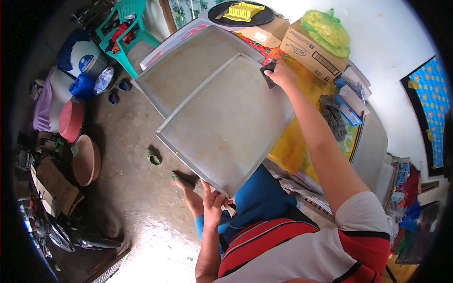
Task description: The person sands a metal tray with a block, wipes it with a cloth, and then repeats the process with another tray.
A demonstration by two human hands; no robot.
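A large grey metal tray [226,127] with a raised rim lies tilted across the view, partly over a second metal tray [188,61]. At its far right corner my right hand [282,74] is closed on a dark pad [269,75], pressed to the tray surface. Near the tray's lower corner, my left hand [214,203] has its fingers bent against the rim, with some of them hidden beneath it.
The table has a yellow-orange cover [292,146]. Cardboard box [311,52], green bag [325,30], black round tray [222,14] and grey cloth [333,115] sit around it. A green chair [123,28] and basins [87,160] stand left.
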